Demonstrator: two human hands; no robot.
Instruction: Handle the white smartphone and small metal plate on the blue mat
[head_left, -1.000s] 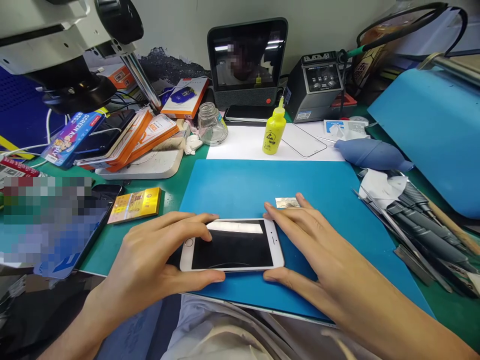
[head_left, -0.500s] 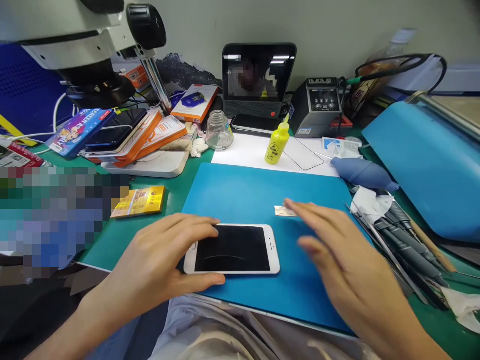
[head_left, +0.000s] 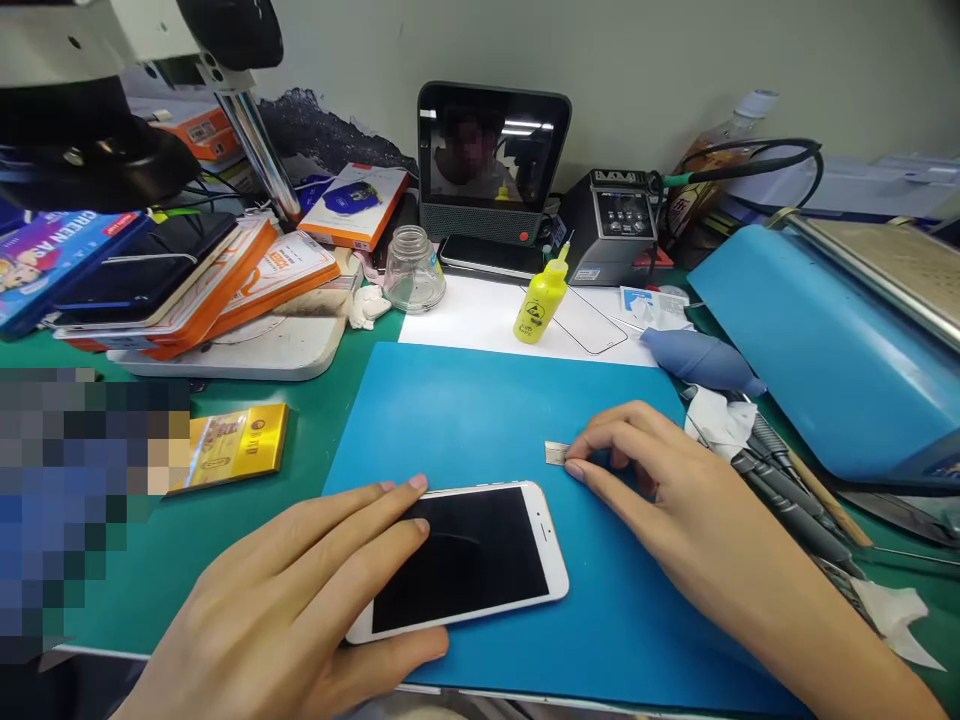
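Observation:
A white-framed smartphone (head_left: pixel 472 565) lies on the blue mat (head_left: pixel 450 405), its black screen facing up and its right end tilted slightly upward in the picture. My left hand (head_left: pixel 300 600) holds its left part: the thumb is along the near side, the fingers reach over the far edge and onto the glass. The phone's lower left end is partly hidden by the hand. To the right, my right hand (head_left: pixel 645 470) is closed in a pinch on one end of a small, flat, pale rectangular strip (head_left: pixel 555 453). That strip is at the mat surface, beyond the phone's upper right corner.
Behind the mat stand a yellow dropper bottle (head_left: pixel 540 300), a glass jar (head_left: pixel 415 270) and a screen device (head_left: pixel 491 150). A blue air blower (head_left: pixel 701 360) and several hand tools (head_left: pixel 795 500) lie right. Left are stacked boxes (head_left: pixel 247 290), a gold packet (head_left: pixel 240 445) and a microscope (head_left: pixel 90 130).
My right hand has closed from an open pose onto the strip's end. The phone has turned slightly, and my left fingers reach farther over it. The camera view has shifted.

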